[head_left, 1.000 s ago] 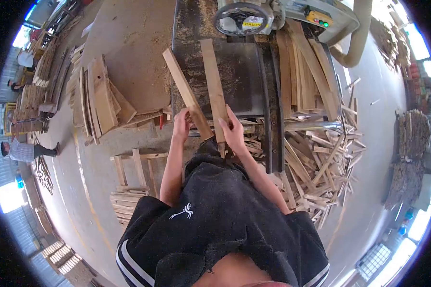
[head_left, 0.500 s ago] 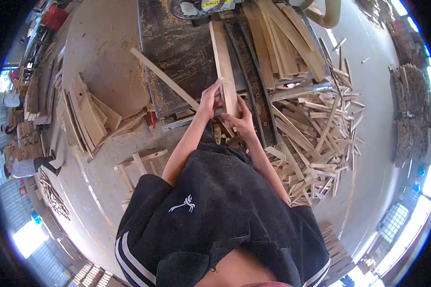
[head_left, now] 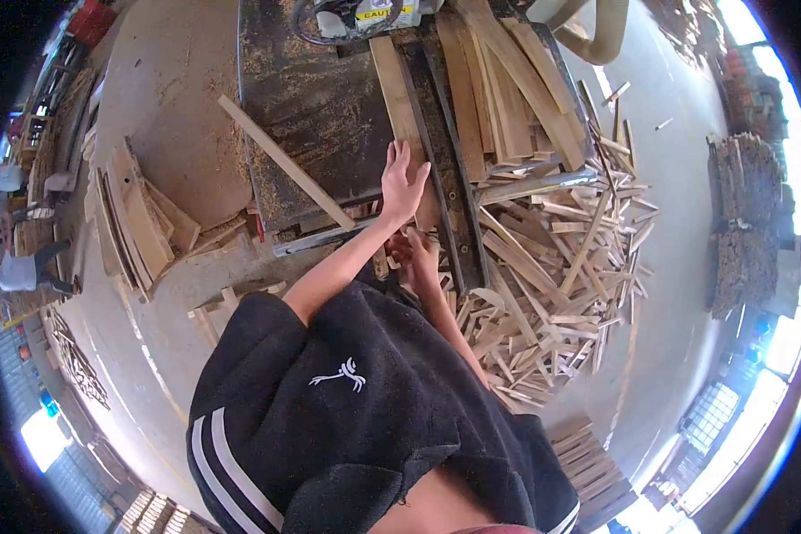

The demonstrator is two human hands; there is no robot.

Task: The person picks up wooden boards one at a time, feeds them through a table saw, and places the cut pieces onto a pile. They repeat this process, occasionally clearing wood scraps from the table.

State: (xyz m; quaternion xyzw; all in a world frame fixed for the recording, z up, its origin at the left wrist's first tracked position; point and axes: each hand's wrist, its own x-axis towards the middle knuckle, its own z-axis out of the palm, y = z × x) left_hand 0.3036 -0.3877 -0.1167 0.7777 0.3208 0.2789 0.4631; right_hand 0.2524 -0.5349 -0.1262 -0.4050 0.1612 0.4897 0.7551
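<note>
A long wooden board [head_left: 395, 89] lies flat on the dark, sawdust-strewn machine table [head_left: 329, 116], along a dark metal rail [head_left: 445, 133]. My left hand [head_left: 403, 184] rests on top of the board, fingers stretched forward and thumb out to the right. Behind it, at the board's near end, is my right hand [head_left: 421, 260], its fingers curled about that end; my left wrist partly hides the contact. The board's far end reaches a machine housing [head_left: 383, 16] with a yellow caution label.
A thin wooden strip [head_left: 285, 160] slants over the table's left edge. Several planks [head_left: 507, 98] lie right of the rail. Offcuts [head_left: 561, 276] are heaped at the right, and boards [head_left: 138, 209] are stacked at the left. Another person [head_left: 27, 270] is far left.
The board has gone from tilted on its edge to flat on the table. My left hand has moved from its side onto its top; my right hand has shifted back to its near end.
</note>
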